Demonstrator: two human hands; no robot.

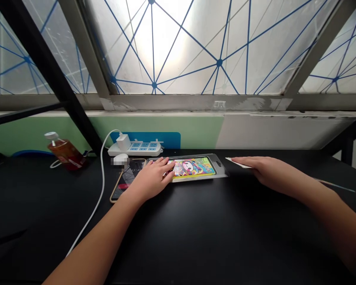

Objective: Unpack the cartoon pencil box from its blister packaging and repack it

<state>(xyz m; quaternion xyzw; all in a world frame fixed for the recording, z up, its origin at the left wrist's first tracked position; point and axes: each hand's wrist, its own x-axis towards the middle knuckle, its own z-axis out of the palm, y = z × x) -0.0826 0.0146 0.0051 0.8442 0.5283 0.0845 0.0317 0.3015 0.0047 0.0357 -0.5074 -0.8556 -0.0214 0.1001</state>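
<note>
1. The left hand [150, 178] lies palm down and open, its spread fingers resting across the left end of a clear plastic blister pack [218, 167]. It is not closed around anything.
2. The pack lies flat on a black desk [201, 237], at 12 o'clock from the wearer. A bright yellow-and-pink cartoon card [192, 168] sits inside it.
3. The right hand [265, 170] is also open and flat, at 3 o'clock from the pack. Its fingertips [243, 160] rest on a thin white slip [235, 162], with no visible pinch.
4. A smartphone with a gold-coloured rim [120, 186] lies just beside the left hand, at its 9 o'clock. A blurred white object [120, 159] sits at the phone's 12 o'clock.
5. A white power strip [145, 149] lies at the pack's 11 o'clock, with a white charger [124, 141] plugged in. A white cable [103, 186] runs from the charger toward 6 o'clock. A plastic bottle of amber drink [65, 152] sits at the pack's 9 o'clock, well apart.
</note>
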